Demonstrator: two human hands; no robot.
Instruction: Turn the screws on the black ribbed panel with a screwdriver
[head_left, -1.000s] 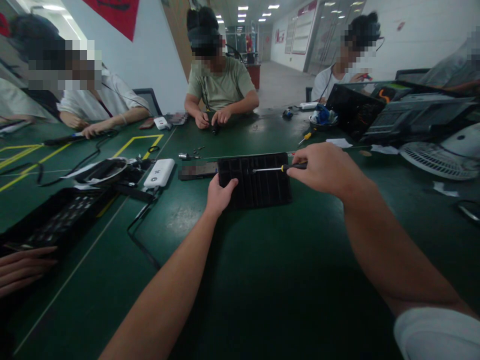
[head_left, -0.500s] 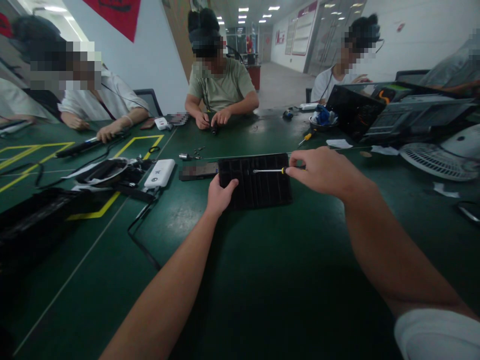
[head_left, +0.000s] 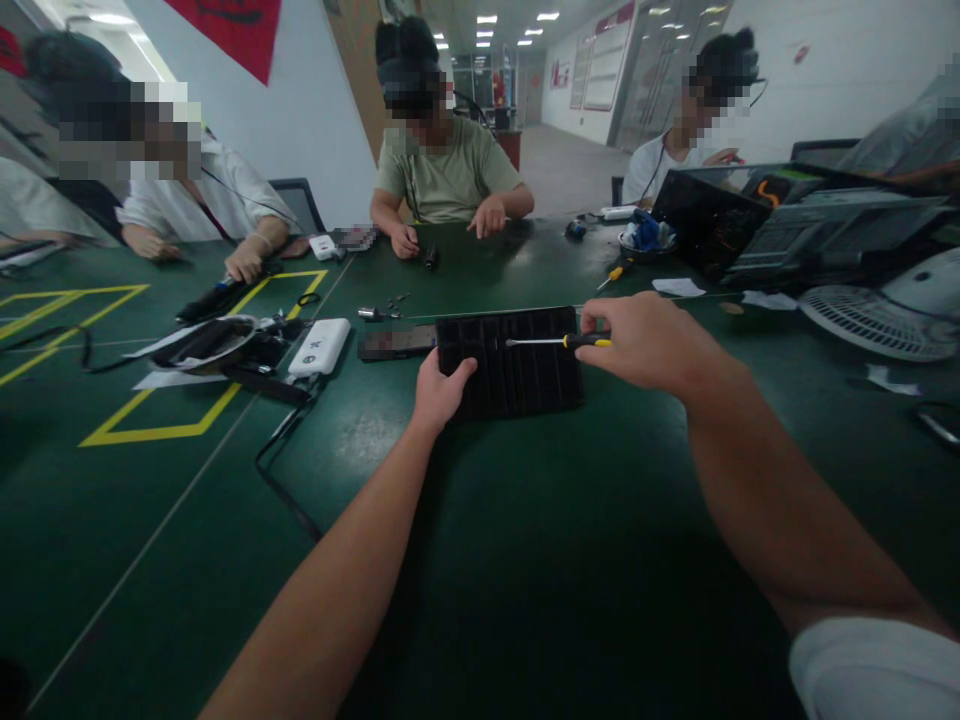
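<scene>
My left hand [head_left: 441, 392] is closed on the left edge of a flat black panel [head_left: 544, 385] with ribs and shallow compartments, its thumb lying on the face. A screwdriver [head_left: 536, 342] with a yellow-and-black handle is held at the handle end by my right hand [head_left: 645, 340], whose fingers are curled round it. Its bright shaft lies level across the panel and points left, the tip over the ribbed middle. Whether the tip touches the panel I cannot tell. Behind the panel's left edge, a dark flat box-like item [head_left: 401, 342] is partly covered.
A white power bank [head_left: 320, 347] and a bowl of parts [head_left: 214, 345] stand to the left. Small metal pieces [head_left: 382, 310] lie beyond the panel. Another screwdriver [head_left: 611, 277], a white fan [head_left: 885, 305] and a computer case [head_left: 832, 235] are at right. Co-workers sit around the green table.
More of the screwdriver's handle shows beside my right fingers. A large black item has left the table at left. The person opposite has moved one hand away from a small black object.
</scene>
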